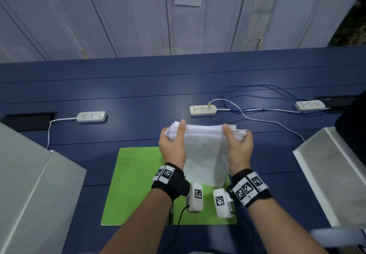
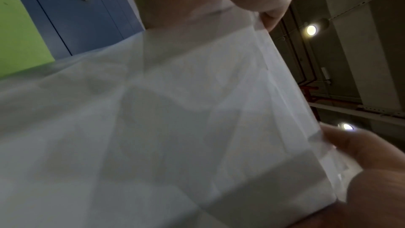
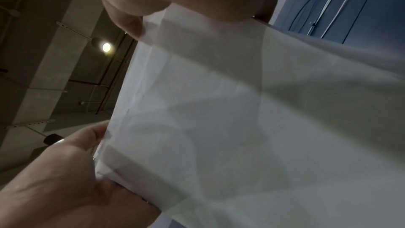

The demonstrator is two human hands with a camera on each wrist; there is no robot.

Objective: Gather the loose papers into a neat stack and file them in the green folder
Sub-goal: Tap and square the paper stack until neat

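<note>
Plainly, I had the stack of papers (image 1: pixel 206 150) held upright between both hands, its lower edge down on or just above the green folder (image 1: pixel 134 184), its long axis running from folder to fingertips and its top edge pointing up and away from me. My left hand (image 1: pixel 173 146) gripped the left edge, thumb on the near face; my right hand (image 1: pixel 238 148) gripped the right edge likewise. The folder lay flat on the blue desk (image 1: pixel 99 95), directly beneath, extending mostly toward my left, so that hand was nearer its free area. Top edges looked uneven, I judged.
</note>
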